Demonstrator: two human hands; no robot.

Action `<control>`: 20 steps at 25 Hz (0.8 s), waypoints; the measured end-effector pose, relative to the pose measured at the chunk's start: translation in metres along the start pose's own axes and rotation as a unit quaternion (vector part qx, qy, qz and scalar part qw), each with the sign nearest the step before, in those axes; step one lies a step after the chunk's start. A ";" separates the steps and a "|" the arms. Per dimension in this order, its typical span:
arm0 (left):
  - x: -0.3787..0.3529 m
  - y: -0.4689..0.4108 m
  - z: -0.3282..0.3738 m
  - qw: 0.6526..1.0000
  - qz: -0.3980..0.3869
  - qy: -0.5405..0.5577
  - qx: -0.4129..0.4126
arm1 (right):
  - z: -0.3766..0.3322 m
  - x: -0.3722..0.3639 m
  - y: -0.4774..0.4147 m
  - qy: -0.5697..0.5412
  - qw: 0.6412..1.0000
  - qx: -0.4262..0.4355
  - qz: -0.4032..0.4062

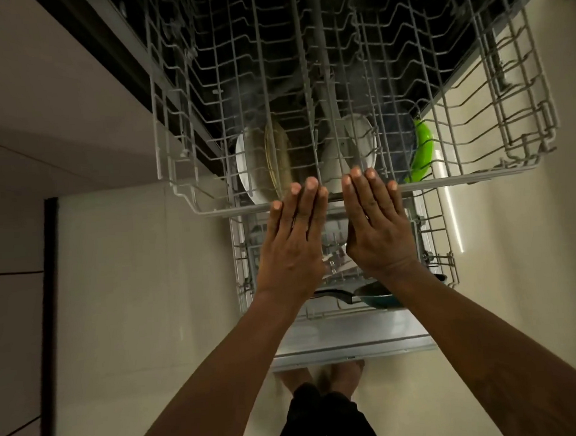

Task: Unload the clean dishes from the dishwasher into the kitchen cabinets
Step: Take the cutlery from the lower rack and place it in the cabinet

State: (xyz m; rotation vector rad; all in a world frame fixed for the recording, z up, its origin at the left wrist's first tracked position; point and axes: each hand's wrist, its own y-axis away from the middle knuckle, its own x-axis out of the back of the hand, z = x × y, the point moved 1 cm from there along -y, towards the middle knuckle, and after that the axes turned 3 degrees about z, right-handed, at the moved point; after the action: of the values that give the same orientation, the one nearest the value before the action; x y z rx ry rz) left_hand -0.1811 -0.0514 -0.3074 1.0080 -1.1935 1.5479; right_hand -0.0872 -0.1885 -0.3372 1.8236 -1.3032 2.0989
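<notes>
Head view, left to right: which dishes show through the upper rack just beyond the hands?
white plate → tan plate with a gold rim → white dish → dark blue dish → green dish, all seen through the wires of the upper rack.

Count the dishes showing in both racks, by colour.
White plates: 2
Gold-rimmed plate: 1
Dark blue dish: 1
Green dish: 1
Teal pan: 1
Total: 6
</notes>
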 end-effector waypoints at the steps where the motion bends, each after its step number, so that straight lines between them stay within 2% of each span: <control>1: -0.001 -0.005 -0.002 1.000 0.003 -0.006 0.003 | 0.002 -0.003 -0.005 0.001 1.000 0.004 0.001; 7: 0.001 -0.080 -0.010 0.997 0.033 -0.010 0.068 | 0.015 -0.024 -0.077 -0.022 0.996 -0.084 -0.009; 13: -0.003 -0.116 -0.027 0.997 0.027 -0.032 0.063 | 0.032 -0.037 -0.106 0.006 0.997 -0.050 -0.054; 20: -0.010 -0.160 -0.052 0.995 0.005 -0.067 0.079 | 0.040 -0.067 -0.149 0.036 0.995 -0.057 -0.072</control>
State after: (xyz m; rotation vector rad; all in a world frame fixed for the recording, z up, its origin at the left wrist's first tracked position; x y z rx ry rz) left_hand -0.0279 0.0173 -0.2901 1.2286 -1.1818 1.6230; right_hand 0.0454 -0.0878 -0.3161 1.7242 -1.2088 1.9551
